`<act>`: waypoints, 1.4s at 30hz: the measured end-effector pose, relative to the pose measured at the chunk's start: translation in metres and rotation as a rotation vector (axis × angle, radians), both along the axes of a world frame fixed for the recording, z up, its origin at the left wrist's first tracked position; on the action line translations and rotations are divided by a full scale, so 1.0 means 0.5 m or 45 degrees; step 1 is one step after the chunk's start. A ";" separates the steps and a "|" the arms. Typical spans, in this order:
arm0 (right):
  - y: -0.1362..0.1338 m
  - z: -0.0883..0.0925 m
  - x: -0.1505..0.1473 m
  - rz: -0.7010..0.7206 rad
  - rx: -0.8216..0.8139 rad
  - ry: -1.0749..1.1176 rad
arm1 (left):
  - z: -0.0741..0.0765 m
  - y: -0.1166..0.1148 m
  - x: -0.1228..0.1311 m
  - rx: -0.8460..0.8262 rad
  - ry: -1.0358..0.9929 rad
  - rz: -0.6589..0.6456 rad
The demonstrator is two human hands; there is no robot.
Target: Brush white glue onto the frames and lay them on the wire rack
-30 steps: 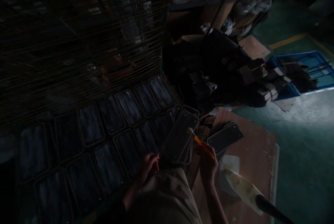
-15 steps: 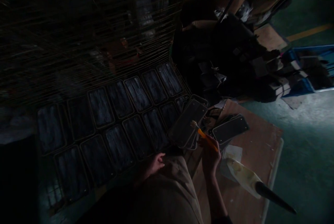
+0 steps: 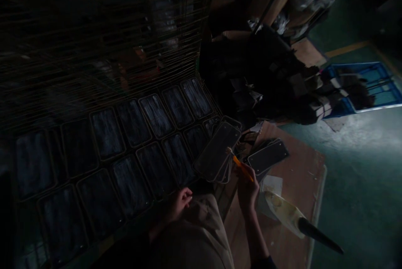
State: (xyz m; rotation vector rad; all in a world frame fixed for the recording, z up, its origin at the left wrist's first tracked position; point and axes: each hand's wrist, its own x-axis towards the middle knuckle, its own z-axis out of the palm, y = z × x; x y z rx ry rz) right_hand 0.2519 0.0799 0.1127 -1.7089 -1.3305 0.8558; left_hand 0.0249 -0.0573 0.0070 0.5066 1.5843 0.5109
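My right hand [image 3: 247, 187] is closed round the orange handle of a small brush [image 3: 241, 166]. Its pale bristle end is over or against the top panel of a fanned stack of dark rectangular panels [image 3: 218, 147]; contact cannot be told. Beside that hand, a second small pile of dark panels [image 3: 266, 157] lies on the wooden board. My left hand [image 3: 181, 203] rests by my knee, its fingers curled in and nothing visible in them. Closest to it are dark, round-cornered panels [image 3: 155, 168] laid out in two rows, their faces streaked whitish.
On the wooden board [image 3: 292, 177] lie a whitish sheet [image 3: 271, 185] and a cream bottle-like container [image 3: 284, 212] with a long black nozzle. Wire mesh [image 3: 176, 60] rises behind the panel rows. Dark bundles [image 3: 282, 80] and a blue crate [image 3: 377, 89] are to the right.
The whole view has shifted, so things appear further left. My right hand still holds the brush over the stack, its bristle end slightly lower on the top panel. My left hand's fingers look more curled.
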 end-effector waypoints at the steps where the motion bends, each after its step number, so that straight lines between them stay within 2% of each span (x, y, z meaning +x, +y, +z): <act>1: 0.015 -0.005 0.009 0.035 0.029 -0.077 | 0.003 0.019 0.010 0.003 -0.063 0.092; 5: 0.091 -0.025 0.042 0.221 0.174 -0.406 | 0.015 0.117 0.039 -0.064 -0.133 0.462; 8: 0.145 -0.037 0.056 0.335 0.179 -0.637 | 0.012 0.175 0.051 -0.116 -0.138 0.586; 11: 0.185 -0.047 0.063 0.400 0.173 -0.803 | 0.003 0.196 0.060 -0.142 -0.078 0.631; 16: 0.217 -0.060 0.059 0.463 0.096 -0.961 | 0.003 0.189 0.069 -0.086 -0.171 0.737; 20: 0.188 -0.061 0.047 0.526 -0.012 -0.985 | 0.010 0.187 0.071 -0.060 -0.241 0.786; 25: 0.075 -0.046 0.026 0.753 -0.118 -0.888 | 0.016 0.186 0.071 -0.034 -0.269 0.791; 29: -0.021 -0.022 0.005 0.861 -0.221 -0.792 | 0.020 0.184 0.069 -0.013 -0.294 0.787; 33: -0.073 -0.004 -0.005 0.925 -0.292 -0.579 | 0.018 0.182 0.068 -0.009 -0.269 0.791; 37: -0.062 -0.018 0.007 0.856 -0.371 -0.249 | 0.005 0.180 0.066 0.062 -0.197 0.776; 40: -0.004 -0.044 0.023 0.829 -0.369 -0.096 | -0.005 0.184 0.064 0.093 -0.110 0.652; 42: 0.051 -0.060 0.033 0.773 -0.276 -0.122 | -0.007 0.189 0.062 0.089 -0.080 0.548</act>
